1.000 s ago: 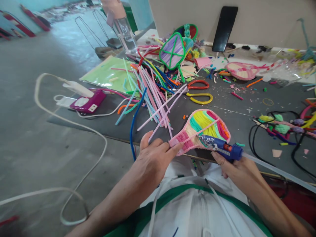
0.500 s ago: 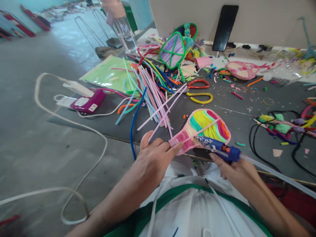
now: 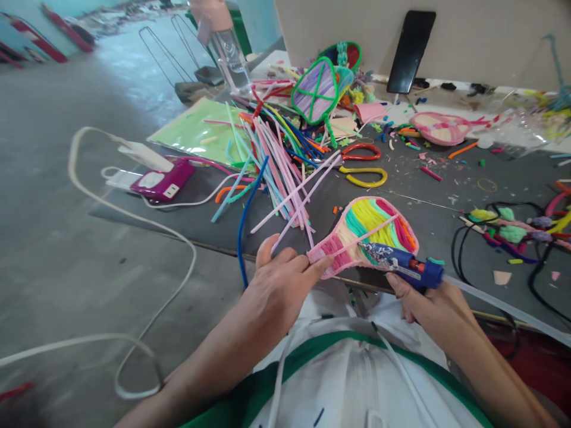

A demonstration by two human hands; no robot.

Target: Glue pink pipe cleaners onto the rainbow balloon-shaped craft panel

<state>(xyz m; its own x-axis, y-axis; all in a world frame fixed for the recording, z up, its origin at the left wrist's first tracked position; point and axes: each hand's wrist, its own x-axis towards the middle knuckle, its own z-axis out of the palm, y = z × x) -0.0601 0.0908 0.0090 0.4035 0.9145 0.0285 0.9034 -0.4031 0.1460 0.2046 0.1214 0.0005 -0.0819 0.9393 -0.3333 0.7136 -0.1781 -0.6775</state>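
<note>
A paddle-shaped craft piece (image 3: 370, 223), with yellow, teal and pink strands inside a pink fuzzy border, lies at the table's front edge. My left hand (image 3: 285, 279) grips its narrow end, fingers closed, with a thin pink stick (image 3: 372, 233) lying lengthwise over the piece. My right hand (image 3: 422, 300) is wrapped round a blue glue gun (image 3: 404, 264), whose nozzle points left over the lower side of the piece. A clear glue stick (image 3: 499, 306) sticks out from the gun's rear. Beyond my left hand lies a bundle of pipe cleaners (image 3: 279, 172).
Scissors (image 3: 363, 177) with red and yellow handles lie behind the piece. A purple power adapter (image 3: 165, 178) with white cables sits at the left. A phone (image 3: 410, 53) leans on the back wall beside a green-edged craft (image 3: 316, 92). Black cords (image 3: 455, 244) lie at the right.
The glue gun and my right hand have shifted slightly right and down along the piece. My left hand keeps its hold. The whole view has moved a little.
</note>
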